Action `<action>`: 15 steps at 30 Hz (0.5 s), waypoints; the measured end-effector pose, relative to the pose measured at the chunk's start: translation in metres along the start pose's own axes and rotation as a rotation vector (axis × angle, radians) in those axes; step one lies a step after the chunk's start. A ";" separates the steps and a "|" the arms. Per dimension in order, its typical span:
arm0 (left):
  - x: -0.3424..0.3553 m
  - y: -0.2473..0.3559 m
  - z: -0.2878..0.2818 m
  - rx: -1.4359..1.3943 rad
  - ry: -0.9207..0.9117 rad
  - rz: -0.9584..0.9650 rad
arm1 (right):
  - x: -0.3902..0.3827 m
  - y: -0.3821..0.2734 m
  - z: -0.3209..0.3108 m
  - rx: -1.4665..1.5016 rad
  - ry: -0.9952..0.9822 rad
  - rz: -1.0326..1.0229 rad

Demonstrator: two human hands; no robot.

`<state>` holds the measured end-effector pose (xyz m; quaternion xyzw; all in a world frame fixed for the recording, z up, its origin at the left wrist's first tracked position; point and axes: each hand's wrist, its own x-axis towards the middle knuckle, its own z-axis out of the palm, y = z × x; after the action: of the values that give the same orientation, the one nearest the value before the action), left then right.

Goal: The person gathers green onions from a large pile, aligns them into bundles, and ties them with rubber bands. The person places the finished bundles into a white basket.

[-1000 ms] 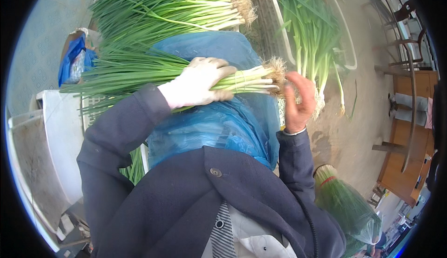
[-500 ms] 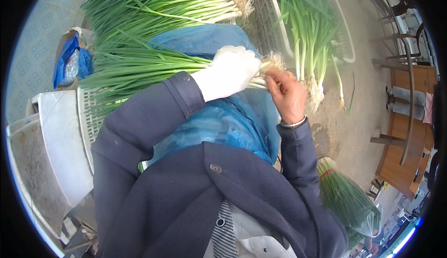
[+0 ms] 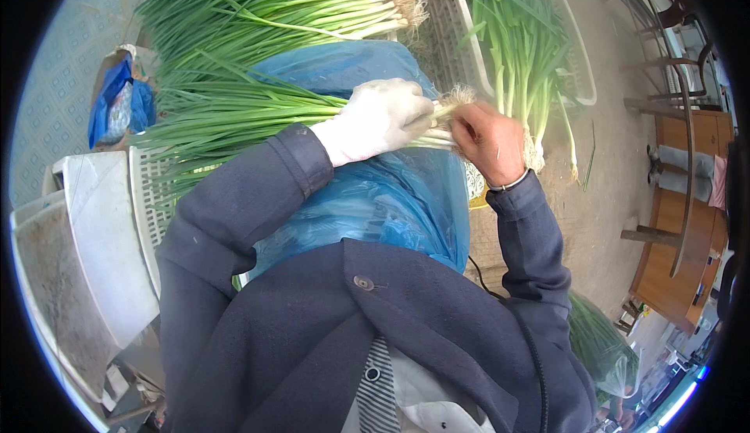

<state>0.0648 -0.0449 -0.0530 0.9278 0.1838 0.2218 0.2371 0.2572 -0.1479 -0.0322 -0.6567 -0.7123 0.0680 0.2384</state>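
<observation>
With the left hand (image 3: 381,119), clamped round the bunch (image 3: 281,106) laid crosswise over blue plastic (image 3: 367,203) with leaves (image 3: 211,128) leftward. With the right hand (image 3: 496,144), nearer the roots (image 3: 455,99), curled at them; too hidden to tell if pinching.

Under your left hand (image 3: 379,121) is a blue plastic sheet (image 3: 351,206), with your bunch of green onions (image 3: 301,107) across it. Just past your right hand (image 3: 494,142), a white plastic crate (image 3: 472,46) holds more green onions (image 3: 519,50), and some roots poke over its edge. Right of that hand, the grey-brown floor (image 3: 617,144) has a thin green leaf (image 3: 591,160) on it.
</observation>
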 end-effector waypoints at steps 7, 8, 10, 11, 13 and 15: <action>-0.009 -0.001 -0.007 -0.049 -0.069 -0.079 | -0.016 0.006 0.012 0.071 0.124 0.058; -0.011 -0.001 -0.009 -0.015 -0.094 -0.124 | -0.017 0.006 0.012 0.094 0.113 0.074; -0.014 -0.001 -0.011 0.036 -0.181 -0.167 | -0.018 0.006 0.010 0.142 0.089 0.117; -0.014 0.000 -0.012 0.054 -0.242 -0.165 | -0.018 0.007 0.008 0.157 0.049 0.117; -0.014 0.001 -0.011 0.079 -0.302 -0.159 | -0.019 0.007 0.004 0.195 -0.038 0.132; -0.013 0.002 -0.009 0.098 -0.299 -0.143 | -0.018 0.009 0.001 0.167 -0.092 0.140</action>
<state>0.0497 -0.0492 -0.0496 0.9455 0.2227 0.0545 0.2314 0.2652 -0.1634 -0.0414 -0.6787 -0.6668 0.1737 0.2539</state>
